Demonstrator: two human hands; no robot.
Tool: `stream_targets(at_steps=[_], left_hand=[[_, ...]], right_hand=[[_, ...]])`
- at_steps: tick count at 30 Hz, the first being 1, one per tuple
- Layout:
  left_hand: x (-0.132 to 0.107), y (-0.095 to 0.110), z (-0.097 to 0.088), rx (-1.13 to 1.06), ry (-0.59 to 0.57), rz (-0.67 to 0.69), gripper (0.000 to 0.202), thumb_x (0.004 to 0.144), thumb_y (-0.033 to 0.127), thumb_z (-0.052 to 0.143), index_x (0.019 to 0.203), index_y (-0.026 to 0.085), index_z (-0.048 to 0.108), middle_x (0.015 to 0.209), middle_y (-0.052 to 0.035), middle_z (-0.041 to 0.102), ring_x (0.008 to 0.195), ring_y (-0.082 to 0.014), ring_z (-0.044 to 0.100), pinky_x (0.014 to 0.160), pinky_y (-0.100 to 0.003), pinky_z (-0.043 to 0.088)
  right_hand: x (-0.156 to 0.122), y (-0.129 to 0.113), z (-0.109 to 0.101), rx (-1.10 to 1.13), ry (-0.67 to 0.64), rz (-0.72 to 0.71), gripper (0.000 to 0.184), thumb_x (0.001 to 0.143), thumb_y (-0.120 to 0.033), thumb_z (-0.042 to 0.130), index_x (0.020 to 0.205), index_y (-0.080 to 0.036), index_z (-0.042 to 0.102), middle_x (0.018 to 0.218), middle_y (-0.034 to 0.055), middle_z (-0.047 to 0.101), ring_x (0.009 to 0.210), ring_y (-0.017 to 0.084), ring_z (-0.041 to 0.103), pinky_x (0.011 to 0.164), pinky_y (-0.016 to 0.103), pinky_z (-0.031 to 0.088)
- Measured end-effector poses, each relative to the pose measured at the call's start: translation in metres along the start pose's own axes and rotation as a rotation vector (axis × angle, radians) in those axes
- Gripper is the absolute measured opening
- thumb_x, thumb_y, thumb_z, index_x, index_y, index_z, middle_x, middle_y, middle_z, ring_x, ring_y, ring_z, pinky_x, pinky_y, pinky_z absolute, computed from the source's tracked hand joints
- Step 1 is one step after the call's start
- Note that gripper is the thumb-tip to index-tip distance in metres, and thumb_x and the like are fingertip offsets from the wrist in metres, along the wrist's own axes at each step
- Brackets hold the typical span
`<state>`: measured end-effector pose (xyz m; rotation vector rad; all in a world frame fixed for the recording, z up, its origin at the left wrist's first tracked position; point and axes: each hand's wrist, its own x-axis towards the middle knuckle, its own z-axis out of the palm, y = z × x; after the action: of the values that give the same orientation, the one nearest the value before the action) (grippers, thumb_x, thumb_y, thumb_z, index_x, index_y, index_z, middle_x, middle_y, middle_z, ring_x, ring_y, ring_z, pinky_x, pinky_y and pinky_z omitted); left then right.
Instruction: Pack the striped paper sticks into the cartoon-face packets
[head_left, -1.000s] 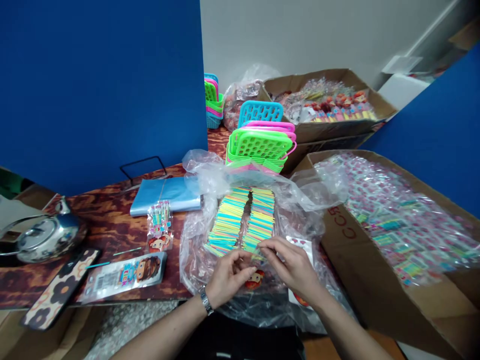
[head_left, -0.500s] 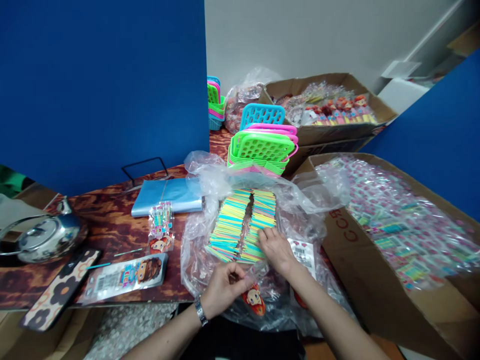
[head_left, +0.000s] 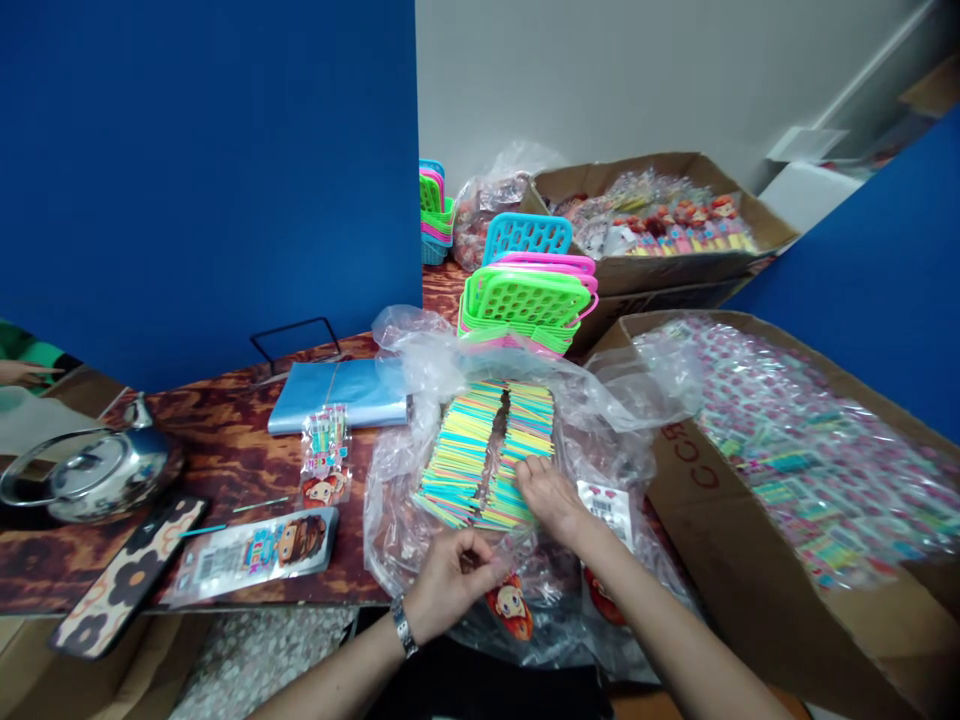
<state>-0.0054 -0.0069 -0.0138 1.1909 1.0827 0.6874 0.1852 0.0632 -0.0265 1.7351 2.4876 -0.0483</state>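
Observation:
Thin coloured sticks (head_left: 459, 450) lie in two rows on a crumpled clear plastic bag (head_left: 390, 520) in front of me. My left hand (head_left: 455, 583), with a metal watch on the wrist, pinches the edge of a clear packet (head_left: 513, 606) printed with a red-haired cartoon head. At the right row's near side, my right hand (head_left: 549, 492) has its fingers curled down onto the sticks; its fingertips are partly hidden. Beneath my right forearm lies another printed packet (head_left: 606, 510) with a barcode.
To the left are a filled sample packet (head_left: 326, 455), a stack of printed packets (head_left: 259, 550), blue plastic sheets (head_left: 337, 395), a flowered phone case (head_left: 127, 580) and a metal kettle (head_left: 112, 465). Stacked baskets (head_left: 529, 295) stand behind; a carton (head_left: 720, 560) of filled packets is at right. A person's hand (head_left: 26, 372) shows far left.
My hands stay almost in place, the right still at the sticks and the left still pinching the packet. The view shifts slightly, and another person's hand appears at the far left.

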Motion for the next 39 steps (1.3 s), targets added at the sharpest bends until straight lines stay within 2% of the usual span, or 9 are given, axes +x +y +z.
stream_targets(at_steps=[7, 10, 12, 16, 20, 24, 28, 34, 39], left_hand=[[0.0, 0.0, -0.001, 0.019, 0.024, 0.008, 0.026, 0.068, 0.036, 0.067, 0.065, 0.013, 0.055, 0.06, -0.0001, 0.058, 0.053, -0.0094, 0.05, 0.051, -0.02, 0.038], [0.0, 0.001, -0.003, 0.003, 0.027, -0.01, 0.025, 0.068, 0.035, 0.067, 0.065, 0.013, 0.055, 0.059, 0.0002, 0.057, 0.052, -0.0092, 0.049, 0.051, -0.02, 0.038], [0.0, 0.002, -0.004, -0.012, 0.022, -0.021, 0.026, 0.068, 0.036, 0.067, 0.065, 0.013, 0.055, 0.058, 0.0006, 0.057, 0.051, -0.0091, 0.049, 0.05, -0.02, 0.037], [-0.001, 0.008, -0.003, -0.102, -0.02, -0.027, 0.029, 0.067, 0.038, 0.069, 0.065, 0.014, 0.054, 0.059, 0.0002, 0.059, 0.053, -0.0102, 0.052, 0.052, -0.021, 0.039], [-0.001, 0.014, 0.004, -0.362, -0.106, -0.025, 0.028, 0.065, 0.034, 0.073, 0.065, 0.013, 0.054, 0.066, -0.0007, 0.061, 0.061, -0.0111, 0.055, 0.06, -0.022, 0.042], [0.002, 0.017, 0.012, -0.678, -0.141, -0.076, 0.028, 0.059, 0.027, 0.078, 0.065, 0.013, 0.055, 0.062, 0.0022, 0.057, 0.057, -0.0075, 0.051, 0.059, -0.02, 0.039], [0.005, 0.021, 0.014, -0.802, -0.165, -0.084, 0.028, 0.057, 0.025, 0.08, 0.067, 0.012, 0.057, 0.063, 0.0012, 0.058, 0.058, -0.008, 0.052, 0.06, -0.021, 0.039], [0.004, 0.027, 0.003, -0.615, -0.161, -0.024, 0.025, 0.061, 0.025, 0.076, 0.063, 0.013, 0.055, 0.061, 0.002, 0.058, 0.056, -0.0077, 0.052, 0.057, -0.02, 0.039], [0.004, 0.034, -0.007, -0.312, -0.041, 0.061, 0.023, 0.067, 0.027, 0.071, 0.062, 0.013, 0.053, 0.068, 0.0001, 0.059, 0.06, -0.0091, 0.053, 0.059, -0.021, 0.04]], right_hand=[[0.002, 0.003, -0.002, 0.133, 0.007, 0.045, 0.013, 0.083, -0.006, 0.041, 0.08, -0.015, 0.049, 0.084, 0.0113, 0.059, 0.083, 0.021, 0.055, 0.074, 0.031, 0.04], [-0.002, 0.008, -0.011, 0.222, 0.014, 0.079, 0.012, 0.09, -0.015, 0.035, 0.083, -0.017, 0.044, 0.079, 0.0072, 0.059, 0.074, 0.017, 0.058, 0.066, 0.026, 0.042], [-0.009, 0.009, -0.02, 0.443, 0.008, 0.067, 0.017, 0.094, -0.023, 0.026, 0.084, -0.02, 0.04, 0.075, 0.0024, 0.058, 0.065, 0.013, 0.057, 0.061, 0.023, 0.043], [-0.021, 0.003, -0.031, 1.125, 0.036, 0.027, 0.026, 0.094, -0.037, 0.023, 0.078, -0.022, 0.037, 0.067, -0.0034, 0.049, 0.057, 0.01, 0.052, 0.058, 0.023, 0.044], [-0.025, -0.016, -0.03, 1.421, 0.171, 0.091, 0.025, 0.092, -0.042, 0.029, 0.078, -0.023, 0.037, 0.068, -0.0041, 0.044, 0.061, 0.01, 0.048, 0.061, 0.023, 0.043], [-0.028, -0.035, -0.029, 1.372, 0.298, 0.185, 0.023, 0.091, -0.042, 0.031, 0.087, -0.022, 0.041, 0.073, -0.0017, 0.045, 0.067, 0.012, 0.047, 0.063, 0.025, 0.043], [-0.035, -0.042, -0.029, 1.237, 0.308, 0.143, 0.023, 0.09, -0.042, 0.031, 0.084, -0.022, 0.041, 0.071, -0.0003, 0.047, 0.062, 0.014, 0.047, 0.058, 0.027, 0.042], [-0.041, -0.038, -0.036, 1.138, 0.298, 0.065, 0.02, 0.091, -0.036, 0.031, 0.088, -0.022, 0.045, 0.07, 0.0016, 0.054, 0.062, 0.017, 0.052, 0.058, 0.031, 0.043], [-0.037, -0.03, -0.057, 1.3, 0.513, 0.079, 0.018, 0.092, -0.034, 0.033, 0.088, -0.022, 0.045, 0.088, 0.0045, 0.058, 0.088, 0.018, 0.055, 0.082, 0.036, 0.042]])
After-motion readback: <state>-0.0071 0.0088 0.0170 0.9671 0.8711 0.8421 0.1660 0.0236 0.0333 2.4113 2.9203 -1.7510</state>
